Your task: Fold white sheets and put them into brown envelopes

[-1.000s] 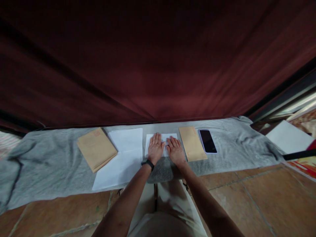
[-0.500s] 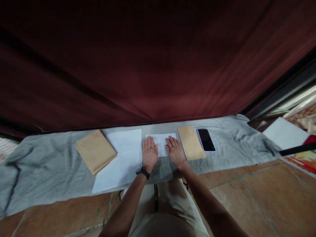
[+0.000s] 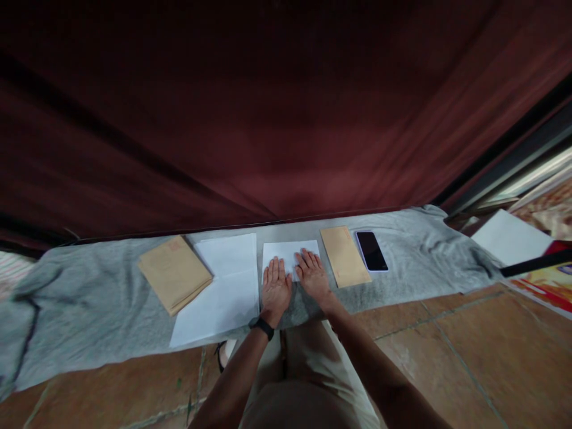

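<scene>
both hands lie flat, palms down and fingers spread, on a small folded white paper point(image 3: 290, 253) that rests on a grey cloth point(image 3: 89, 304) spread over the floor. the left hand point(image 3: 276, 289) covers the paper's near left corner, its wrist wearing a black band point(image 3: 261, 326). the right hand point(image 3: 311, 276) presses the paper's near right part, fingertips pointing away from the person. neither hand grips anything; both are open and pressing down.

just left of the paper lies a stack of larger white sheets point(image 3: 223, 286), and further left a pile of brown envelopes point(image 3: 174, 273). just right of the paper lies a single brown envelope point(image 3: 344, 255), with a dark phone point(image 3: 371, 251) beside it. a dark red curtain point(image 3: 286, 107) hangs behind the cloth.
</scene>
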Motion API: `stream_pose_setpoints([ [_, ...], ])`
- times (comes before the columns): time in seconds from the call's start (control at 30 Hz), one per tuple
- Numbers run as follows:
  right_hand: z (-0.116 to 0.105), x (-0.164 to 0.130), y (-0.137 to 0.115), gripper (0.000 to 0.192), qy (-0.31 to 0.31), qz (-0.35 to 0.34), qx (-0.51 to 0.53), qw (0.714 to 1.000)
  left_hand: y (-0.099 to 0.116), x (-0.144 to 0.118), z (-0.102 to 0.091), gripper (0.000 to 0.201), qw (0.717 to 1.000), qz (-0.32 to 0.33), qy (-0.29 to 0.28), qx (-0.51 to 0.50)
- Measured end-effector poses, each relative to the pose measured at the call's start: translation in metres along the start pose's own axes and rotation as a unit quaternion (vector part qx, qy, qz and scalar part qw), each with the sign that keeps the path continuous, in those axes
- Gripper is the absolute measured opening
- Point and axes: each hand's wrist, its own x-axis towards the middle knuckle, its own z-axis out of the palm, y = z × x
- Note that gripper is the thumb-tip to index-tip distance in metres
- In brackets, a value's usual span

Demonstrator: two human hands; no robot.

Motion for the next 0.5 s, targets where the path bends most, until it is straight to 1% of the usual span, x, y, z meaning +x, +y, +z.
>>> stream_pose_setpoints([
  [0.17,-0.007,-0.013,0.015,0.049,0.014,0.018,-0.005,1.0,-0.003,-0.006,-0.001,0.06,0.998,-0.044,0.031,-0.035],
  [0.23,-0.008,-0.02,0.018,0.049,0.021,0.024,-0.004,0.999,-0.005,-0.006,-0.002,0.059,0.997,-0.066,0.035,-0.038],
  [0.33,-0.008,-0.029,0.02,0.05,0.03,0.038,-0.005,0.999,-0.005,-0.003,-0.006,0.058,0.995,-0.09,0.02,-0.038],
  [0.5,-0.007,-0.042,0.017,0.05,0.04,0.053,-0.009,0.998,-0.001,0.012,-0.017,0.057,0.991,-0.13,-0.016,-0.022],
])
